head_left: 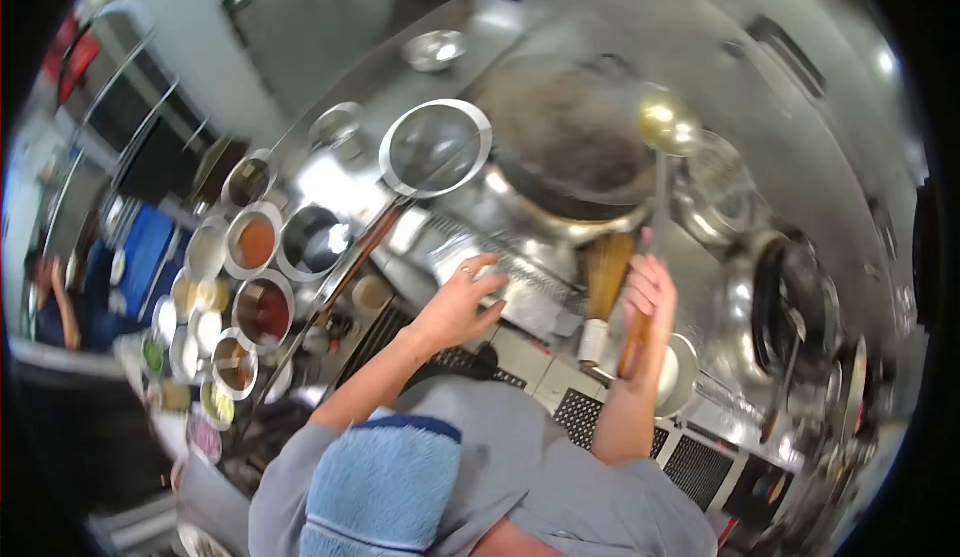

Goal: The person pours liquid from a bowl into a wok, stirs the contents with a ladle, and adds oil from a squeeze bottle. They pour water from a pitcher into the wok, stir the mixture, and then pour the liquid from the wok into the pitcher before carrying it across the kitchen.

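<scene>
Ladle (670,122) extends right of the wok (585,200), fingers of the right hand (650,292) gripping it, fingers of the left hand (455,307) loosely wide.

The person wears a plain grey short-sleeved shirt (520,432), its cloth softly creased across the chest and gathered into folds towards the neck opening, which is partly cut off by the bottom edge of the view. The left sleeve (282,482) and right sleeve (650,492) are the same grey and leave the forearms bare. Over the left shoulder lies a light blue towel (385,472) with a fuzzy nap, a broad navy band (425,424) and a thin darker stripe lower down. A small ring (467,271) circles a finger of the bare left hand (462,302); the right hand (650,292) is bare.
</scene>
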Available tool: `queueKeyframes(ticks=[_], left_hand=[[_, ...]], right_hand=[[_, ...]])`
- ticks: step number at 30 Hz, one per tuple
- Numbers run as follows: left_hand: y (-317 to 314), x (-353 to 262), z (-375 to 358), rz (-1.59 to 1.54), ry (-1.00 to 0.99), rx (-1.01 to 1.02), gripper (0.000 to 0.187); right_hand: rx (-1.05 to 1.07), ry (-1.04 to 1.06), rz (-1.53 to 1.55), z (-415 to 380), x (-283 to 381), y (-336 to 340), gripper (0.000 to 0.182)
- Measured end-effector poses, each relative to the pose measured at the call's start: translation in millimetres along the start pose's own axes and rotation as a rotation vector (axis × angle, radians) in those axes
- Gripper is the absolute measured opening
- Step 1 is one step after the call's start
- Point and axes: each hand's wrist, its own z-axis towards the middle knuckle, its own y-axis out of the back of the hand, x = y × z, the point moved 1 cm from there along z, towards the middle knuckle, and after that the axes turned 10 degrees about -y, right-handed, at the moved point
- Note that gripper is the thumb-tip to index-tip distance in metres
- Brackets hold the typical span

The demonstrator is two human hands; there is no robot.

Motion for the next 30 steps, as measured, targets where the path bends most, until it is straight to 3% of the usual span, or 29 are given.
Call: queueKeyframes(ticks=[3, 8, 11, 13, 18, 24, 30], left_hand=[[29, 11, -46, 0.081, 0.126, 0.060, 0.036], [73, 35, -116, 0.473, 0.377, 0.228, 0.042], [99, 31, -142, 0.497, 0.482, 0.224, 0.045], [106, 38, -161, 0.553, 0.488, 0.179, 0.052], [127, 49, -187, 0.618, 0.553, 0.151, 0.059], [141, 59, -201, 0.563, 0.567, 0.151, 0.061], [141, 62, -204, 0.516, 0.538, 0.166, 0.060]], right_hand=[[0.265, -0.171, 0.176, -37, -49, -33, 0.055], [0.182, -0.589, 0.150, -64, -138, -94, 0.065], [-0.042, -0.771, -0.288, -49, -191, -118, 0.069], [-0.002, -0.849, -0.547, -35, -228, -131, 0.074], [0.044, -0.833, -1.036, -20, -288, -130, 0.076], [-0.025, -0.816, -1.343, -18, -306, -141, 0.076], [-0.059, -0.872, -1.244, -15, -307, -144, 0.076]])
